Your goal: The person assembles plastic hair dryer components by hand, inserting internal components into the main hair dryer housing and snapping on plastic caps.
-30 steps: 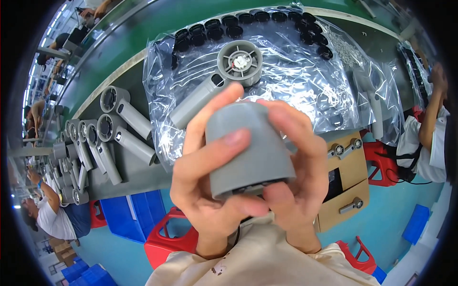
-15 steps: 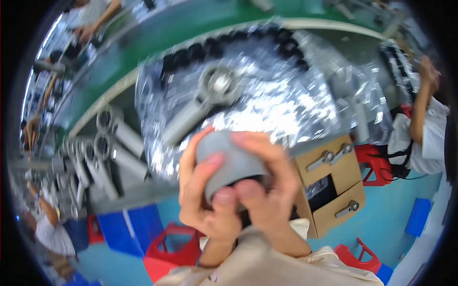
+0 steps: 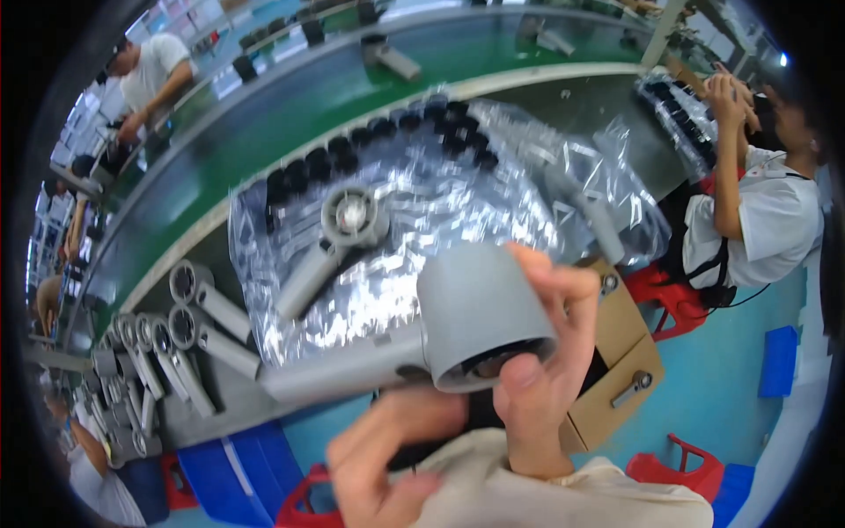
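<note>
My right hand (image 3: 559, 352) grips a grey hair dryer body (image 3: 471, 308) by its wide round barrel, fingers behind it and thumb at the dark lower opening. Its handle stretches out to the left over the table edge. Below that handle is my left hand (image 3: 387, 449), blurred, loosely curled with thumb apart from the fingers, and nothing shows in it. A second grey hair dryer body (image 3: 352, 216) with a ring-shaped end lies on shiny clear plastic bags (image 3: 422, 211) in front of me.
Several grey hair dryer bodies (image 3: 211, 330) lie at the left. A row of black round parts (image 3: 343, 150) lines the bags' far edge. Beyond runs a green conveyor (image 3: 264, 132). A cardboard box (image 3: 625, 365) and red stool (image 3: 682, 304) stand right, near a seated co-worker (image 3: 748, 211).
Both hands were around the barrel. The left hand has come away, down and left; the hair dryer body has turned, its handle now showing, and moved right. The view has shifted.
</note>
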A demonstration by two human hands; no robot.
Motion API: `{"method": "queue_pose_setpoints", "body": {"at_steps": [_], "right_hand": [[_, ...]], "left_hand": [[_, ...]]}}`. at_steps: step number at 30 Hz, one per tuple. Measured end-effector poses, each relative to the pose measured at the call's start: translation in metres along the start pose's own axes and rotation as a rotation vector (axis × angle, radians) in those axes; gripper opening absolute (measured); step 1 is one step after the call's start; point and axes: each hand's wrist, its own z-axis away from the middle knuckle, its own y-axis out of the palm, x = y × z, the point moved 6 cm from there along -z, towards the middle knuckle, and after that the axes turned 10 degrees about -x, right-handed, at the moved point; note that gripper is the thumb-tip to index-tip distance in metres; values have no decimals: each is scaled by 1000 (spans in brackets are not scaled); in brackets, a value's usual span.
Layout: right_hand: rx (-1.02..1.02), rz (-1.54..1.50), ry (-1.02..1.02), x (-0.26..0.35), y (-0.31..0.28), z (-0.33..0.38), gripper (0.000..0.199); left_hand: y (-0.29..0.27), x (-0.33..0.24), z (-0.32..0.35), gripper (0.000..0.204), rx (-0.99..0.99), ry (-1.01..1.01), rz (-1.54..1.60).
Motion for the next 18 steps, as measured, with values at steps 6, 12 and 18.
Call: {"method": "queue_pose_setpoints", "body": {"at_steps": [6,12,18], "right_hand": [[244,82,-126,-21,27,14,47],[128,-54,-173,-34,42,19,65],[98,58,148,-44,30,26,38]], "left_hand": [[7,22,-40,102,-757,88,555],[4,28,-40,80,-661,276,655],[3,40,-37,63,-959,256,395]]}}
